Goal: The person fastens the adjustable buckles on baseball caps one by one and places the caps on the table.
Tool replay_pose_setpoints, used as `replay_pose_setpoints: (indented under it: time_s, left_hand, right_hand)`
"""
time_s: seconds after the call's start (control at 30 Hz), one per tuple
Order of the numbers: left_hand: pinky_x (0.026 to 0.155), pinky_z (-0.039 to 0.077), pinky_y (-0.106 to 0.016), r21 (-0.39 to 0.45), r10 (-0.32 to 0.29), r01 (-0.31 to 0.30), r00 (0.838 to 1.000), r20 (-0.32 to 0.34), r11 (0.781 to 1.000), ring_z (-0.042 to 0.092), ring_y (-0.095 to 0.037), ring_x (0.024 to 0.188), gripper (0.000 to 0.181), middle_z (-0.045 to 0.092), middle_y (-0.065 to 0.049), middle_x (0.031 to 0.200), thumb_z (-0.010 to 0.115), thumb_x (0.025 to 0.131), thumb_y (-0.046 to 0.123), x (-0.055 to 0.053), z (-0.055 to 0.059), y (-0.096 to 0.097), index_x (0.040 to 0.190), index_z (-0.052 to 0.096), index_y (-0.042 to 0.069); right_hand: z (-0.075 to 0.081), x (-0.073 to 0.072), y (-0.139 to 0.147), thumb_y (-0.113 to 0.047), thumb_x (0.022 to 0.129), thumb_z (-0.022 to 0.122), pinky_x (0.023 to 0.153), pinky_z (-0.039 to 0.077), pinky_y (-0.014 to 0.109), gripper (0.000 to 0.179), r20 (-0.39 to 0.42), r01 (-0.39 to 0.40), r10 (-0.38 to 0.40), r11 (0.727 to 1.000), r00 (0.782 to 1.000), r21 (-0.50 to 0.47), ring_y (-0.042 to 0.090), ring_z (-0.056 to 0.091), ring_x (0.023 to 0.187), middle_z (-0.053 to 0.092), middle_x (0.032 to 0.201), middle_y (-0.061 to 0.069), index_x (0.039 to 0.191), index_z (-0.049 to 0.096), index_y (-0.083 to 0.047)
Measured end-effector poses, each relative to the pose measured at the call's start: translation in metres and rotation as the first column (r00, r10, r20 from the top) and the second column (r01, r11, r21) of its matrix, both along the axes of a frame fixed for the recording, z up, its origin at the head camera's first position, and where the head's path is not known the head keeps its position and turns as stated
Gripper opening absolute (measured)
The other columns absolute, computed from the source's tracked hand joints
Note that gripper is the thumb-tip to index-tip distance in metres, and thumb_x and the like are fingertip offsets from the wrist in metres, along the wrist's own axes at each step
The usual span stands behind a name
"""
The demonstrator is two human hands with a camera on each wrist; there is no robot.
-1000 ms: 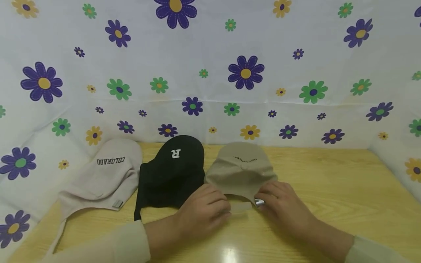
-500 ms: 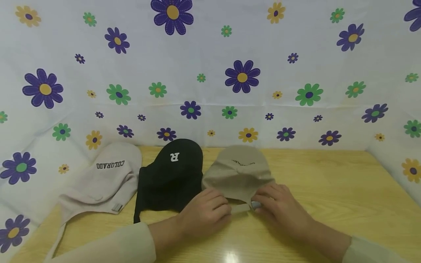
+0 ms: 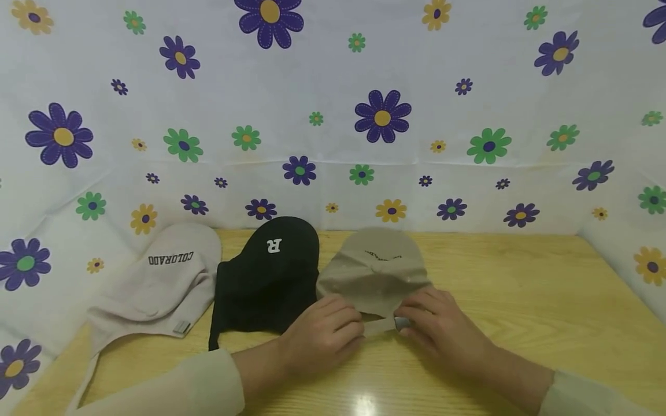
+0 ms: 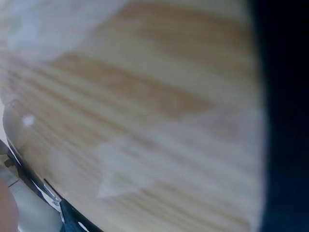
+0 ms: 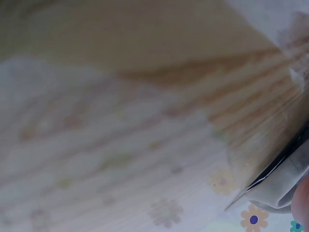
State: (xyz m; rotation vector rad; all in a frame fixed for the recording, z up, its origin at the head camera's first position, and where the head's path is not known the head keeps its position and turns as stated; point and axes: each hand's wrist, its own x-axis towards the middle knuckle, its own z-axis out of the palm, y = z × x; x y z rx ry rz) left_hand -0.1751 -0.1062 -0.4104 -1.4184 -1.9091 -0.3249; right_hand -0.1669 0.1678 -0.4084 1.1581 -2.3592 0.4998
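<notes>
A beige baseball cap (image 3: 382,248) lies in the head view with its brim toward the back and its strap opening toward me. The left hand (image 3: 322,332) pinches the beige strap (image 3: 378,327) at the cap's lower left. A small silver buckle (image 3: 402,323) shows at the fingertips of the right hand (image 3: 444,326), which grips the cap's lower right corner there. Strap and buckle meet between the hands; whether the strap passes inside is too small to tell. The fingertips are partly hidden behind the hands. Both wrist views show mostly blurred tabletop, with a fingertip at the edge.
A black cap (image 3: 270,283) with a white letter lies left of the beige one, near the left hand. Farther left is a pale cap (image 3: 156,289) lettered COLORADO, its strap hanging toward me. Behind the wooden table (image 3: 520,289) hangs a flowered cloth (image 3: 333,86).
The small gap between strap end and buckle has closed. Both hands keep their grips, with the right hand slightly nearer the left. The head view has shifted a little.
</notes>
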Motion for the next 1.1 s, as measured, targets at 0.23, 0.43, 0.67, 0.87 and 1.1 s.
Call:
replay_pose_setpoints:
  time_s: [0.23,0.43,0.67,0.87,1.1]
  left_hand:
    - [0.083,0.05,-0.029,-0.013,0.008,-0.008,1.0,-0.009,1.0,0.061,-0.015,0.086,0.011,0.067,0.002,0.09,0.079,0.081,0.017,-0.0012,-0.0012,0.002,0.086,0.069,0.014]
    - [0.084,0.05,-0.028,-0.016,0.016,-0.017,1.0,-0.014,1.0,0.062,-0.014,0.086,0.011,0.067,0.003,0.09,0.079,0.081,0.018,-0.0007,-0.0017,0.0024,0.085,0.07,0.015]
    - [0.085,0.05,-0.028,-0.014,0.017,-0.017,1.0,-0.007,1.0,0.062,-0.014,0.088,0.012,0.068,0.003,0.09,0.08,0.081,0.019,-0.0007,-0.0028,0.0015,0.087,0.071,0.014]
    - [0.084,0.05,-0.027,-0.015,0.019,-0.019,1.0,-0.007,1.0,0.062,-0.013,0.087,0.012,0.068,0.003,0.09,0.081,0.081,0.019,-0.0006,-0.0037,0.0015,0.086,0.071,0.014]
    - [0.085,0.051,-0.028,-0.009,0.026,-0.026,1.0,-0.006,1.0,0.062,-0.014,0.087,0.011,0.068,0.003,0.09,0.08,0.081,0.018,-0.0001,-0.0025,0.0024,0.086,0.071,0.014]
  right_hand:
    - [-0.0012,0.0011,0.0002,-0.022,0.086,0.074,0.097,0.041,0.038,0.021,-0.013,-0.013,0.012,1.0,1.0,-0.021,0.014,0.056,0.11,0.064,0.114,-0.009,0.106,0.071,-0.018]
    - [-0.0021,0.0013,0.0001,-0.022,0.089,0.072,0.097,0.041,0.034,0.02,0.005,-0.021,0.021,0.999,1.0,-0.034,0.012,0.055,0.11,0.063,0.115,-0.01,0.109,0.07,-0.018]
    - [-0.0008,0.0009,-0.0015,-0.023,0.088,0.073,0.096,0.04,0.035,0.022,-0.005,-0.021,0.021,0.999,1.0,-0.024,0.011,0.055,0.108,0.064,0.113,-0.01,0.109,0.069,-0.018]
    - [0.0003,0.0024,-0.0048,-0.024,0.086,0.073,0.092,0.04,0.038,0.024,-0.084,0.009,-0.008,1.0,0.996,0.008,0.014,0.056,0.104,0.064,0.109,-0.007,0.107,0.067,-0.016]
    - [-0.0019,0.0021,-0.0047,-0.025,0.087,0.072,0.087,0.044,0.037,0.023,-0.094,0.03,-0.027,0.999,0.995,0.036,0.015,0.055,0.102,0.062,0.108,-0.006,0.107,0.066,-0.015]
